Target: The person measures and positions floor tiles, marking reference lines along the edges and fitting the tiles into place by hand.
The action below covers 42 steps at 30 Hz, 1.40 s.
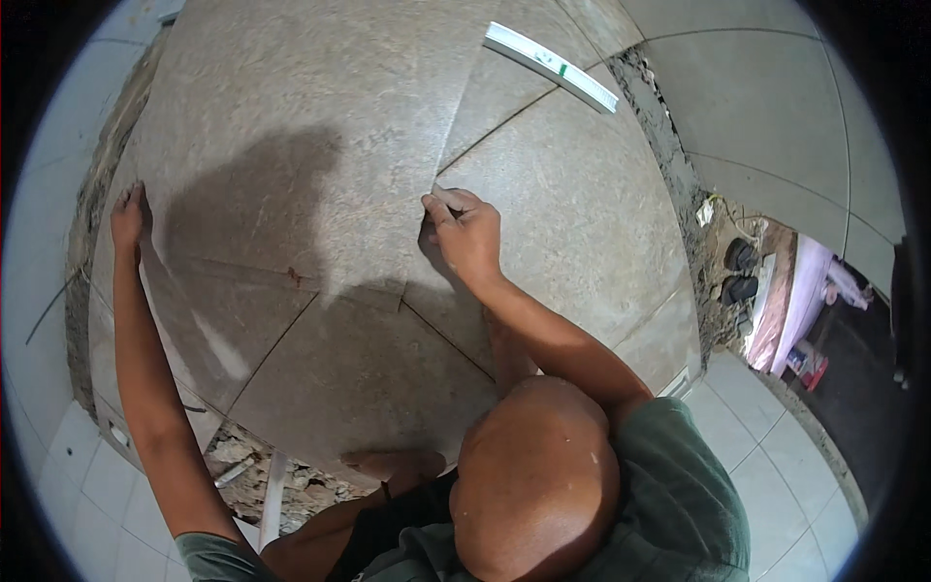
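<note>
Brown floor tiles fill the view. Right hand: fingers curl into a near-closed pinch, any held piece indistinct; from them a dark joint runs up-right, beneath a crosswise silver bar. Left hand, farther off, rests at the tiles' left edge, finger opening unclear.

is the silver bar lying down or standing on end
Lying down: the silver bar stretches lengthwise over the floor tiles, crossing a joint between them.
</note>
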Each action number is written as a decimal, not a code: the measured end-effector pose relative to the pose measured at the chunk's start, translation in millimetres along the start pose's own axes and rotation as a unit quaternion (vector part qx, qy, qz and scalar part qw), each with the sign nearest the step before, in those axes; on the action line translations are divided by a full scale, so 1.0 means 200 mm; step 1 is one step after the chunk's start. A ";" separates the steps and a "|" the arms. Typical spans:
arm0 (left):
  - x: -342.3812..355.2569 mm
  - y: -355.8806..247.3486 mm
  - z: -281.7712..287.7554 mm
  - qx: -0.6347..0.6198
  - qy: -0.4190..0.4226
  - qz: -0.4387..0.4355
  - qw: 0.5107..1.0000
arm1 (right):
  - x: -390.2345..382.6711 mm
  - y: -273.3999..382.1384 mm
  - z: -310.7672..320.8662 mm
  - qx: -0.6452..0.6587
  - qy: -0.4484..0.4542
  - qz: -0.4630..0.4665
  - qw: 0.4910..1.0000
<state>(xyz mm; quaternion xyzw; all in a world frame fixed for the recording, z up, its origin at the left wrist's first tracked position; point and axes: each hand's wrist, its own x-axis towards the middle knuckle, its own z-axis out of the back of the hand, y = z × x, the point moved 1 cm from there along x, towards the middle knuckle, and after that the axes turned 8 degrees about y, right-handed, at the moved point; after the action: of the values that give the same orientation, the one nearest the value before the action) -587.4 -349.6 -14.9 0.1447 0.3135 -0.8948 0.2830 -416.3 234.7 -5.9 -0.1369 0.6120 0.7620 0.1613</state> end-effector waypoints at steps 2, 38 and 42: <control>-0.01 -0.04 -0.04 0.002 0.016 -0.007 1.000 | 0.02 0.00 0.03 0.009 -0.006 -0.021 1.000; 0.02 -0.19 -0.01 0.019 0.024 0.051 0.998 | 0.12 0.14 0.10 -0.112 0.024 0.041 0.993; 0.08 -0.20 -0.02 0.026 0.032 0.063 0.997 | 0.10 0.06 0.10 -0.003 -0.009 -0.040 0.999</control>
<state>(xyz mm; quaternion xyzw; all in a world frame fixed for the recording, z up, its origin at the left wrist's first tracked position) -624.2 -328.0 -4.9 0.2004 0.2894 -0.8779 0.3246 -439.6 252.7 1.8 -0.1553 0.6021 0.7581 0.1964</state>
